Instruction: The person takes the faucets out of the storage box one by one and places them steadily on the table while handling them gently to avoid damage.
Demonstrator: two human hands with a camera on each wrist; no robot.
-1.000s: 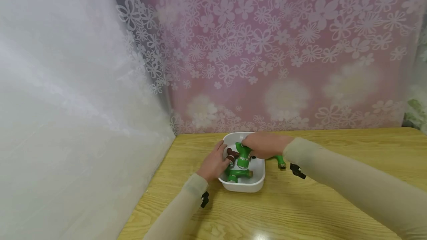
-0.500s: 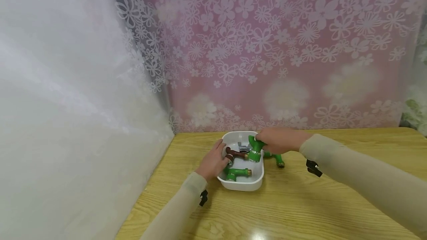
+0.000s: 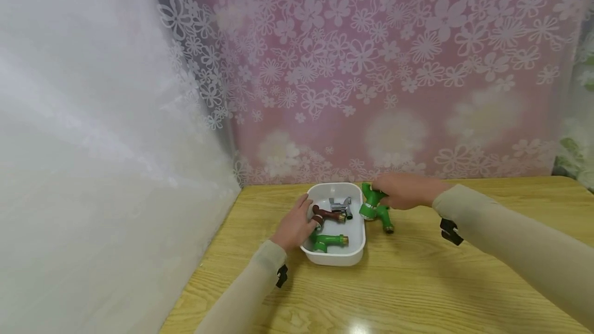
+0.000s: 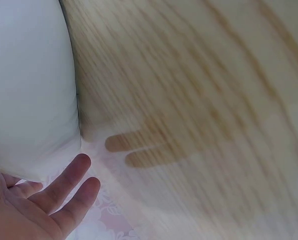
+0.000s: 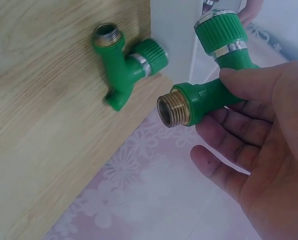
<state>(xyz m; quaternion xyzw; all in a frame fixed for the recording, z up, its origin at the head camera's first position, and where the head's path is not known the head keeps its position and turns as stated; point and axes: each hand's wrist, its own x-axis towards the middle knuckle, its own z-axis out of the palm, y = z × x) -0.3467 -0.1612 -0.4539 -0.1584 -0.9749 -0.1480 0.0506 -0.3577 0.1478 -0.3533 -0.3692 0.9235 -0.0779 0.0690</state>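
Observation:
My right hand (image 3: 408, 190) pinches a green tap (image 5: 208, 97) with a brass threaded end, between thumb and fingers, just past the tub's right rim. Below it, a second green tap (image 5: 120, 70) lies on the table against the tub's right side. My left hand (image 3: 293, 226) holds the left wall of the white plastic tub (image 3: 331, 261), thumb over the rim; its outer fingers (image 4: 71, 182) spread loosely outside in the left wrist view. Inside the tub are a green tap (image 3: 330, 240) in front, a brown tap (image 3: 330, 215) in the middle and silver metal taps (image 3: 340, 206) behind, partly overlapping.
The wood-grain table (image 3: 417, 282) extends to the right and in front of the tub. A pink flowered curtain (image 3: 394, 66) hangs behind its far edge, and white sheeting (image 3: 116, 169) runs along the left side.
My right hand has lifted the green tap out of the tub and carried it right, above the other green tap. The silver pieces have come into view. The left hand stays at the rim.

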